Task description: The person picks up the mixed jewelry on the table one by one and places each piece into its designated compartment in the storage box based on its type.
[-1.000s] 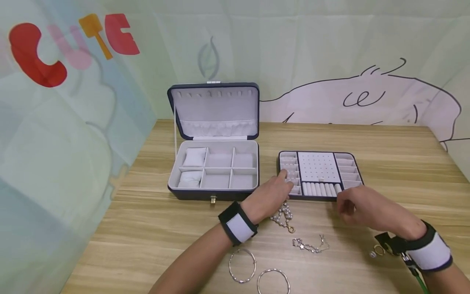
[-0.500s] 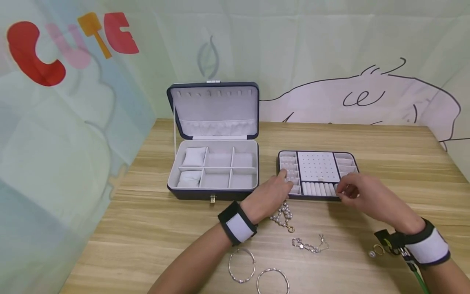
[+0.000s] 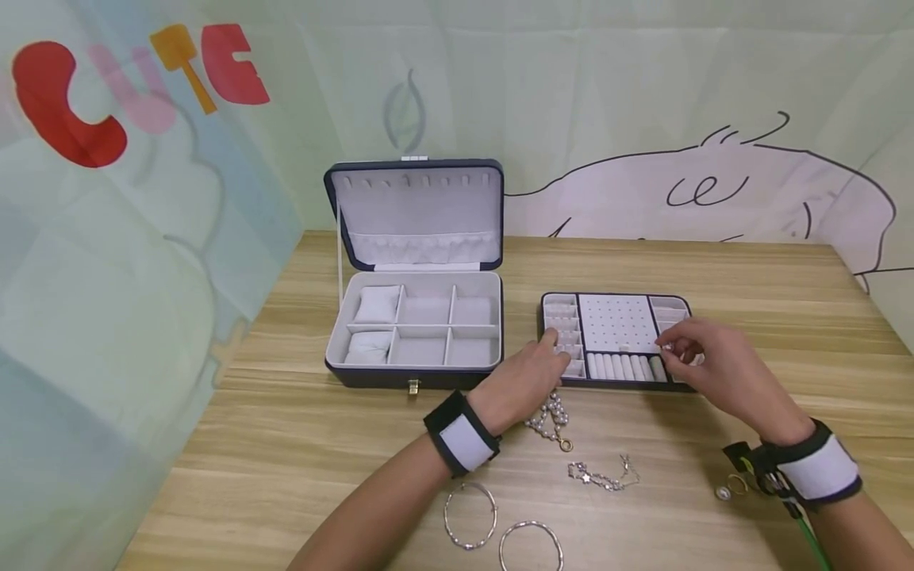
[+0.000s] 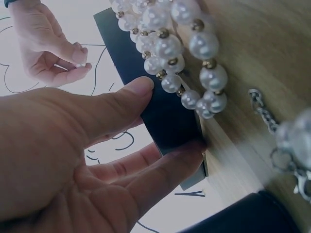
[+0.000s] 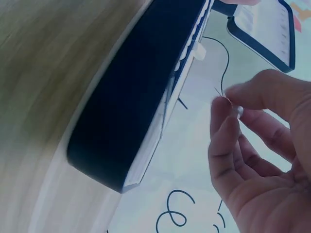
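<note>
At the left end of a dark-edged jewelry tray (image 3: pixel 617 321), my left hand (image 3: pixel 524 377) grips its corner; in the left wrist view the thumb (image 4: pixel 138 87) presses the dark wall. My right hand (image 3: pixel 721 373) is over the tray's right part, its fingertips pinching a pearl stud earring (image 5: pixel 237 111) whose thin post sticks out in the right wrist view. A pearl bracelet (image 4: pixel 167 46) with gold beads lies on the table just in front of the tray, below my left hand.
Left of the tray stands a jewelry box (image 3: pixel 414 379) with its lid up and two white cushions inside. Nearer me lie a star-charm bracelet (image 3: pixel 603 480) and two bangles (image 3: pixel 469 546). A gold ring (image 3: pixel 737 484) and a pearl earring (image 3: pixel 723 493) lie near my right wrist.
My right hand has risen from the table in front of the tray to over its right part, carrying the earring. My left hand has kept its place.
</note>
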`<state>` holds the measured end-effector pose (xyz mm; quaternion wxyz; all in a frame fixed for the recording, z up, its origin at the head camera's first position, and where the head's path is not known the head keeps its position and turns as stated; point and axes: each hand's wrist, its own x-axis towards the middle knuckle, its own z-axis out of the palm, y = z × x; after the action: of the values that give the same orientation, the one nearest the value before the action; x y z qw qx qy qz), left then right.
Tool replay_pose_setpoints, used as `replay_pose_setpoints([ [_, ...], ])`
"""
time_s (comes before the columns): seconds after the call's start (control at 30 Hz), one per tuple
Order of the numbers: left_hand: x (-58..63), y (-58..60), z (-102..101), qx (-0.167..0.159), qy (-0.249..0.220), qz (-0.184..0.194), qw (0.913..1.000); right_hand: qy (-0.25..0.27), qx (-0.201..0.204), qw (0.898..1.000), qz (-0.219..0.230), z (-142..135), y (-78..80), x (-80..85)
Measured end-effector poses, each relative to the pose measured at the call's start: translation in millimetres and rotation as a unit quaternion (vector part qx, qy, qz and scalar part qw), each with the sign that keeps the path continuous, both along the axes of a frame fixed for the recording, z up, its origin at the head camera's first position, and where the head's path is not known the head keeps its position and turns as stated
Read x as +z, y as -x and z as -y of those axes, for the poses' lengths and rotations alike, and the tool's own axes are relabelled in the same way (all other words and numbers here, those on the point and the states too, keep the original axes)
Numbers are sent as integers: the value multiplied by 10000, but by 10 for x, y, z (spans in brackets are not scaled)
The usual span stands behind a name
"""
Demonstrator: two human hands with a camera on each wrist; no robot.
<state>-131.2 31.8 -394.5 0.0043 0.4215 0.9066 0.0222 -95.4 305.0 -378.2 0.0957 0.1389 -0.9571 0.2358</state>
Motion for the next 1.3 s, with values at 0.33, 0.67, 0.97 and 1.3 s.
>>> replay_pose_setpoints([
  [0.33,-2,-2,2,-8,32,-69,10000,66,-16,9996,-279,-13,32,-77],
  [0.67,-4,-3,3,0,32,-87,10000,109,-243,9991,-336,-2,83,-133],
  [0.97,-4,-5,1,-14,29,-137,9999,137,-210,9994,-250,-4,105,-185],
  [1.3,0,-6,-1,19,43,-82,10000,106,-139,9995,-277,-4,116,-215],
])
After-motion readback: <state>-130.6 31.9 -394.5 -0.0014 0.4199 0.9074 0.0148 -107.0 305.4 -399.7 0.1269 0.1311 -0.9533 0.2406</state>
